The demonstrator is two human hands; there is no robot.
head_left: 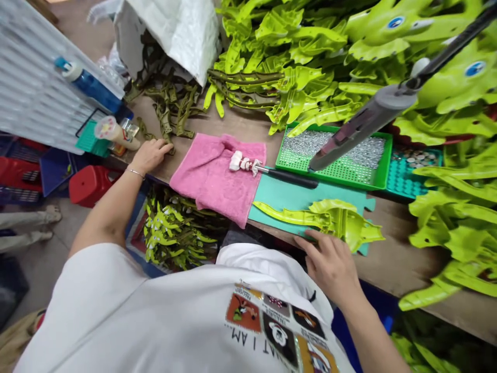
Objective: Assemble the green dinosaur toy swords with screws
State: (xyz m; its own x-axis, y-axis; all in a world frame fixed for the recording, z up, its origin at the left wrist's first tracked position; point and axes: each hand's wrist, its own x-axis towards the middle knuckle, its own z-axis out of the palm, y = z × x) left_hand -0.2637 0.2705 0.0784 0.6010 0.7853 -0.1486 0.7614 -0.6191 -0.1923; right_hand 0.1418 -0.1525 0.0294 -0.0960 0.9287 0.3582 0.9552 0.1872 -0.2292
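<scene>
My right hand (332, 264) lies at the near edge of the table, fingers stretched, touching a lime-green plastic part (334, 217) that rests on a teal mat (287, 199). My left hand (150, 154) reaches out to the left, fingers curled loosely on the wooden tabletop next to dark olive plastic pieces (171, 106); nothing shows in its grip. A pink towel (217, 173) lies between my hands, with a small white-and-red piece on the tip of a black-handled tool (272, 172).
A hanging grey power screwdriver (368, 116) points down at a green tray of screws (337, 155). Heaps of lime-green parts (349, 46) fill the back and right. A white sack (174, 31), blue bottle (91, 83) and red stool (91, 184) sit left.
</scene>
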